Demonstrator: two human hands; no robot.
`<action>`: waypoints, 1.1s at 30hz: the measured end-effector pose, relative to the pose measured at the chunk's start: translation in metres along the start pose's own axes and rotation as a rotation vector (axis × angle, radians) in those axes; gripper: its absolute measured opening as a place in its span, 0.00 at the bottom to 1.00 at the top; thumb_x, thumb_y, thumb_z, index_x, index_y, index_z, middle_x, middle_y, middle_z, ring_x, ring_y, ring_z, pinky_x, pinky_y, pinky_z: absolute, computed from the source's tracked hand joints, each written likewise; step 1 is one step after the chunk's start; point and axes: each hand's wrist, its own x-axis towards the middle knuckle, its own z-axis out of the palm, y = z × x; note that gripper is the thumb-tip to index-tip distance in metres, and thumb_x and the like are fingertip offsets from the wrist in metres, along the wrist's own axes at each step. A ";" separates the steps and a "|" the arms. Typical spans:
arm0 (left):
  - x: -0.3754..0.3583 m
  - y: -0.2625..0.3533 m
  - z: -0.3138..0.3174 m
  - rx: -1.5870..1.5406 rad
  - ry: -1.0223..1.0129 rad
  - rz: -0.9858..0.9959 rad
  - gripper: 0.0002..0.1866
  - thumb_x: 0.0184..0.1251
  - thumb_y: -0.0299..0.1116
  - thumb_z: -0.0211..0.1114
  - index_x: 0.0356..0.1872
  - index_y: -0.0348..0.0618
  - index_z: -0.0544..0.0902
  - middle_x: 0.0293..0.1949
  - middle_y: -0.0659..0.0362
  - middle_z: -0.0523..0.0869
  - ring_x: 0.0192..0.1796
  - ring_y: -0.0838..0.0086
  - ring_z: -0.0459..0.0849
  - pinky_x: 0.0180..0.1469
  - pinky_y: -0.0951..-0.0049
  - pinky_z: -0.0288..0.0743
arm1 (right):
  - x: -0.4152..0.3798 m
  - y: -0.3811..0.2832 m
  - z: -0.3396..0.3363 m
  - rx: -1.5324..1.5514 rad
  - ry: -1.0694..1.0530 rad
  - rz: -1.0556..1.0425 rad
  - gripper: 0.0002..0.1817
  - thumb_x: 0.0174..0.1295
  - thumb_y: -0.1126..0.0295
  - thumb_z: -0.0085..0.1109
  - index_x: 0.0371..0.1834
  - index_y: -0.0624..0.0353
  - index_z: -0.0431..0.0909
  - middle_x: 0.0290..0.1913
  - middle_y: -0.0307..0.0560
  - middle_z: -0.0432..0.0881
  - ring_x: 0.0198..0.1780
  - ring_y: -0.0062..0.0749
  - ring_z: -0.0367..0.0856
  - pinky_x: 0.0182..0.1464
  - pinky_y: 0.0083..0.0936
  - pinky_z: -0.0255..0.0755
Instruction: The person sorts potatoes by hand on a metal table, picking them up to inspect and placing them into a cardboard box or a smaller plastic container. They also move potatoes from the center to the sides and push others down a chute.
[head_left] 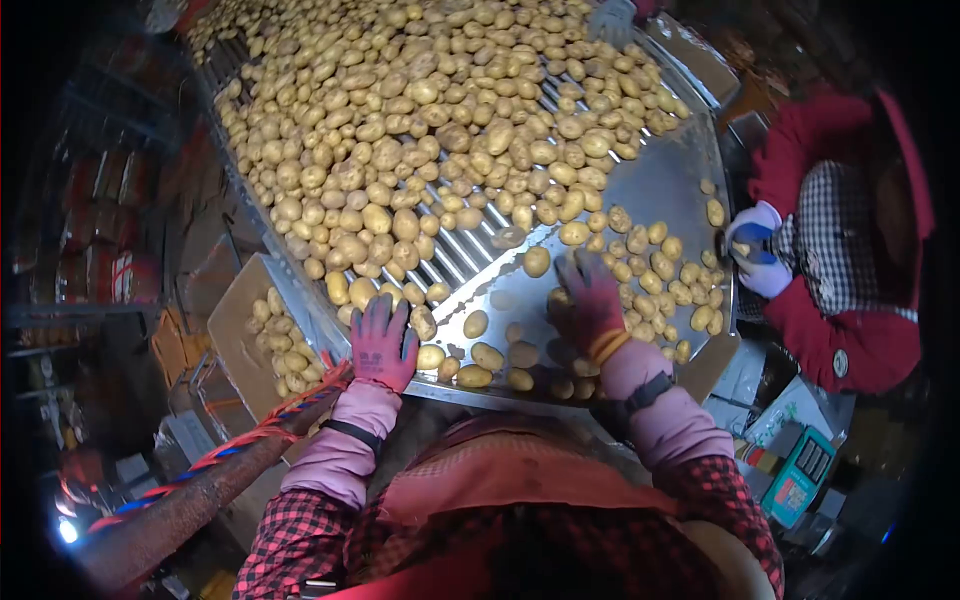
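Note:
Both my hands wear pink gloves with grey fingers. My left hand (pixel 384 343) lies flat with fingers spread at the near left edge of the metal table (pixel 655 185), touching potatoes beside it. My right hand (pixel 588 305) is over the table's near part, fingers apart, with potatoes around and partly under it. Loose potatoes (pixel 475 324) lie on the metal between the two hands. A large heap of potatoes (pixel 370 130) covers the rollers (pixel 455 250) further back. More potatoes (pixel 640 290) are gathered to the right of my right hand.
A cardboard box (pixel 232 318) of potatoes stands at the left, near a rusty pole (pixel 200 505) wrapped in rope. A co-worker in red (pixel 870 340) stands at the right, gloved hands at the table edge. Another person's gloved hand (pixel 612 22) is at the top. A green scale (pixel 797 478) sits lower right.

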 end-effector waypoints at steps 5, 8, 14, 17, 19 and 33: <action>0.007 0.000 -0.011 -0.072 -0.021 -0.012 0.27 0.57 0.35 0.65 0.61 0.46 0.77 0.62 0.46 0.74 0.66 0.49 0.71 0.70 0.44 0.56 | 0.146 0.006 0.011 -0.062 0.201 -0.071 0.37 0.56 0.53 0.62 0.71 0.48 0.66 0.69 0.56 0.67 0.70 0.58 0.62 0.70 0.49 0.58; 0.005 -0.003 -0.010 -0.072 -0.056 -0.043 0.27 0.57 0.37 0.65 0.60 0.48 0.77 0.62 0.48 0.74 0.67 0.52 0.70 0.71 0.42 0.55 | 0.254 0.007 0.026 0.052 0.177 -0.224 0.35 0.57 0.55 0.60 0.70 0.51 0.67 0.68 0.57 0.70 0.68 0.52 0.68 0.70 0.43 0.62; 0.001 -0.007 -0.008 -0.100 -0.073 -0.097 0.25 0.56 0.35 0.65 0.58 0.49 0.78 0.61 0.49 0.76 0.64 0.52 0.73 0.70 0.42 0.57 | 0.355 -0.041 0.023 -0.379 -0.467 0.023 0.33 0.58 0.55 0.58 0.68 0.50 0.69 0.66 0.50 0.74 0.66 0.46 0.73 0.66 0.39 0.68; 0.005 -0.004 -0.012 -0.086 -0.095 -0.104 0.26 0.56 0.35 0.65 0.59 0.49 0.77 0.62 0.49 0.76 0.65 0.53 0.73 0.70 0.43 0.57 | 0.341 -0.040 0.021 -0.361 -0.469 0.029 0.31 0.59 0.50 0.56 0.65 0.52 0.72 0.65 0.52 0.75 0.64 0.48 0.75 0.65 0.41 0.69; 0.006 -0.002 -0.014 -0.097 -0.078 -0.099 0.24 0.56 0.34 0.65 0.57 0.48 0.79 0.61 0.48 0.76 0.64 0.52 0.73 0.69 0.42 0.58 | 0.312 -0.011 0.033 -0.205 -0.352 -0.003 0.34 0.58 0.45 0.56 0.65 0.51 0.71 0.65 0.54 0.74 0.63 0.52 0.75 0.65 0.43 0.69; 0.003 -0.008 -0.010 -0.179 0.022 -0.070 0.21 0.56 0.35 0.64 0.53 0.48 0.81 0.60 0.49 0.78 0.62 0.52 0.77 0.66 0.40 0.63 | 0.260 0.012 -0.001 1.260 -0.477 0.228 0.15 0.70 0.61 0.56 0.43 0.64 0.81 0.35 0.42 0.82 0.36 0.24 0.80 0.38 0.20 0.75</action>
